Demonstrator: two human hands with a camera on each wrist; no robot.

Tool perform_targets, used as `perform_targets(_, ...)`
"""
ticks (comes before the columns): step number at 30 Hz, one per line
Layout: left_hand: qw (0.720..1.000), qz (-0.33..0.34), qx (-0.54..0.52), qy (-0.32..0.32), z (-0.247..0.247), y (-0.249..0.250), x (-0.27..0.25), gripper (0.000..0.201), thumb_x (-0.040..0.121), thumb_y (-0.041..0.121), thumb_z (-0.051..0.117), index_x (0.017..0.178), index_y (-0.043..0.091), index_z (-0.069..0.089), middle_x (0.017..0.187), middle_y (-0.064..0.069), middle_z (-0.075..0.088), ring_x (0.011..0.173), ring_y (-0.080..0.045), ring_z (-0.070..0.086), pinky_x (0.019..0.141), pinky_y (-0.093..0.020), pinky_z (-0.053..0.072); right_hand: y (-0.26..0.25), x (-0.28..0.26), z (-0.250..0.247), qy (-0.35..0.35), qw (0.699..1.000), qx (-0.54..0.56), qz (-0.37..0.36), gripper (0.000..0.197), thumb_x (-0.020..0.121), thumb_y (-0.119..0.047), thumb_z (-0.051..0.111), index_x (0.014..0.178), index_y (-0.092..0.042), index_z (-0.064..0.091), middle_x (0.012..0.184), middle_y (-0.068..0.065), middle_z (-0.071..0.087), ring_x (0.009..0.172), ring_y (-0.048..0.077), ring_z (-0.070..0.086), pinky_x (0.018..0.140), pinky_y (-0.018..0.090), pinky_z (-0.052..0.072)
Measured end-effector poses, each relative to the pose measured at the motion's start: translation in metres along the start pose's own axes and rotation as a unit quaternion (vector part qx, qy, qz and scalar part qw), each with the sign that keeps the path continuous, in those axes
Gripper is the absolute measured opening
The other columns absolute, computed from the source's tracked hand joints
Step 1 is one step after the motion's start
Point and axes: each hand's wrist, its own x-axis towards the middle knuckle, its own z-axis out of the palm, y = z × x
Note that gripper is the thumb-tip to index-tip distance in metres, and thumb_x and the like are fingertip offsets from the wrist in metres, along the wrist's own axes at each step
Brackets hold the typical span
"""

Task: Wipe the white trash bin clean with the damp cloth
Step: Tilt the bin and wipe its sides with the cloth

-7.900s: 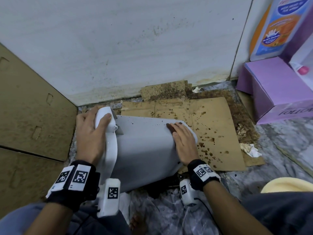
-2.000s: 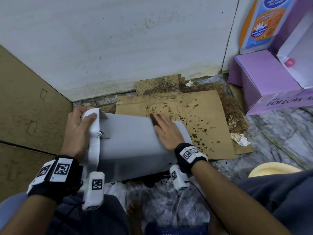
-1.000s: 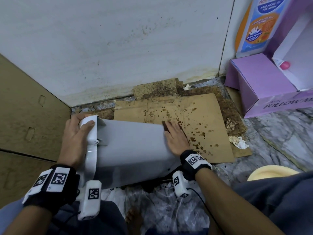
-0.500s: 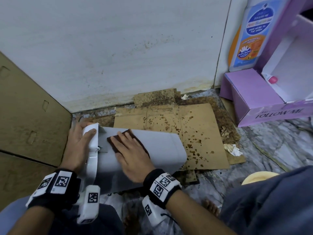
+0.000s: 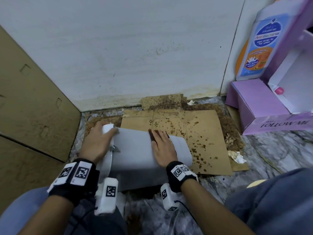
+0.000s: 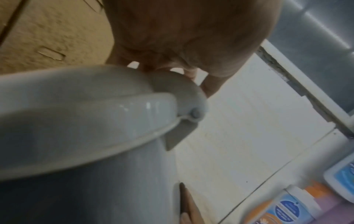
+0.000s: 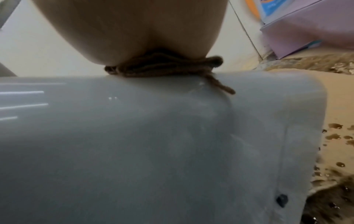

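Observation:
The white trash bin point(image 5: 135, 150) lies on its side on the floor, its lid end to the left. My left hand point(image 5: 98, 141) grips the lid's rim point(image 6: 172, 84), fingers curled over its top edge. My right hand point(image 5: 162, 146) lies flat on the bin's upper side, near the base end, pressing the brown damp cloth point(image 5: 151, 135) against it. Only the cloth's edge shows past the fingers. In the right wrist view the bunched cloth point(image 7: 164, 66) sits squeezed between my palm and the bin's wall point(image 7: 153, 136).
Stained brown cardboard point(image 5: 194, 133) covers the floor behind and right of the bin. A big cardboard panel point(image 5: 30, 107) stands at the left, a white wall point(image 5: 135, 56) behind. A purple box point(image 5: 264, 106) and a wash bottle point(image 5: 259, 44) sit at the right.
My right hand has slid with the cloth from near the lid hinge back rightward along the bin toward its base end. My left hand keeps holding the lid.

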Motion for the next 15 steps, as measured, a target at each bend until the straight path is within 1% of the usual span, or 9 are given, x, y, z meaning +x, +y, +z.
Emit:
perform_targets(1, 0.999, 0.002, 0.033, 0.007, 0.003, 0.002, -0.001, 0.044, 0.078, 0.058, 0.059, 0.112, 0.032, 0.052, 0.115, -0.007, 0.059, 0.097, -0.033, 0.061, 0.091, -0.046, 0.049, 0.0, -0.001, 0.001, 0.01, 1.0, 0.005, 0.001, 0.049, 0.103, -0.03, 0.029, 0.151, -0.028, 0.021, 0.161, -0.002, 0.015, 0.149, 0.018, 0.006, 0.119, 0.035, 0.009)
perform_targets(2, 0.998, 0.008, 0.053, 0.023, 0.006, 0.003, -0.002, 0.047, 0.077, 0.056, 0.062, 0.114, 0.029, 0.051, 0.116, -0.009, 0.06, 0.098, -0.034, 0.061, 0.091, -0.047, 0.049, 0.001, -0.002, 0.001, 0.02, 1.0, 0.012, 0.0, 0.049, 0.103, -0.03, 0.03, 0.151, -0.028, 0.023, 0.16, -0.002, 0.017, 0.148, 0.018, 0.008, 0.119, 0.035, 0.01)
perform_targets(4, 0.997, 0.016, 0.061, 0.052, 0.01, 0.005, -0.003, 0.04, 0.086, 0.04, 0.065, 0.118, 0.02, 0.052, 0.115, -0.011, 0.061, 0.095, -0.032, 0.056, 0.085, -0.041, 0.046, 0.002, -0.003, 0.002, 0.037, 0.999, 0.027, -0.003, 0.048, 0.102, -0.03, 0.033, 0.149, -0.028, 0.027, 0.159, -0.003, 0.021, 0.148, 0.018, 0.01, 0.118, 0.034, 0.012)
perform_targets(5, 0.996, 0.016, 0.062, 0.06, 0.01, 0.007, -0.004, 0.037, 0.088, 0.034, 0.064, 0.119, 0.016, 0.053, 0.11, -0.011, 0.059, 0.092, -0.029, 0.051, 0.08, -0.037, 0.042, 0.002, -0.003, 0.002, 0.045, 0.998, 0.032, -0.003, 0.047, 0.102, -0.03, 0.033, 0.149, -0.028, 0.029, 0.159, -0.003, 0.022, 0.148, 0.018, 0.011, 0.118, 0.034, 0.012)
perform_targets(7, 0.995, 0.017, 0.064, 0.072, 0.009, 0.011, -0.005, 0.035, 0.089, 0.027, 0.065, 0.119, 0.012, 0.055, 0.102, -0.009, 0.053, 0.089, -0.026, 0.045, 0.077, -0.034, 0.035, 0.003, -0.004, 0.005, 0.058, 0.998, 0.037, -0.003, 0.047, 0.102, -0.031, 0.034, 0.148, -0.028, 0.031, 0.158, -0.003, 0.024, 0.147, 0.018, 0.012, 0.119, 0.035, 0.013)
perform_targets(8, 0.995, 0.021, 0.059, 0.076, 0.008, 0.013, -0.005, 0.034, 0.089, 0.026, 0.065, 0.118, 0.011, 0.056, 0.101, -0.008, 0.052, 0.089, -0.025, 0.044, 0.076, -0.033, 0.035, 0.002, -0.004, 0.006, 0.065, 0.997, 0.039, -0.002, 0.047, 0.101, -0.031, 0.034, 0.148, -0.028, 0.031, 0.158, -0.003, 0.025, 0.147, 0.018, 0.013, 0.119, 0.035, 0.014)
perform_targets(10, 0.996, 0.019, 0.049, 0.078, 0.007, 0.014, 0.0, 0.033, 0.087, 0.025, 0.067, 0.116, 0.011, 0.058, 0.106, -0.012, 0.057, 0.09, -0.027, 0.047, 0.077, -0.033, 0.035, 0.0, -0.004, 0.008, 0.076, 0.996, 0.043, 0.004, 0.047, 0.101, -0.03, 0.034, 0.148, -0.028, 0.032, 0.157, -0.002, 0.026, 0.147, 0.018, 0.013, 0.119, 0.036, 0.014)
perform_targets(13, 0.995, 0.027, 0.05, 0.076, 0.005, 0.018, 0.005, 0.034, 0.085, 0.026, 0.07, 0.115, 0.013, 0.059, 0.117, -0.018, 0.063, 0.103, -0.034, 0.056, 0.078, -0.033, 0.037, -0.003, -0.004, 0.008, 0.081, 0.995, 0.059, 0.012, 0.047, 0.101, -0.03, 0.035, 0.148, -0.028, 0.031, 0.158, -0.002, 0.026, 0.148, 0.018, 0.012, 0.12, 0.035, 0.012)
perform_targets(15, 0.995, 0.03, 0.051, 0.079, 0.004, 0.021, 0.009, 0.035, 0.084, 0.027, 0.07, 0.114, 0.014, 0.06, 0.118, -0.018, 0.064, 0.106, -0.035, 0.057, 0.079, -0.034, 0.038, -0.003, -0.002, 0.004, 0.073, 0.994, 0.076, 0.013, 0.048, 0.101, -0.029, 0.036, 0.148, -0.028, 0.029, 0.158, -0.003, 0.024, 0.148, 0.017, 0.01, 0.12, 0.034, 0.01)
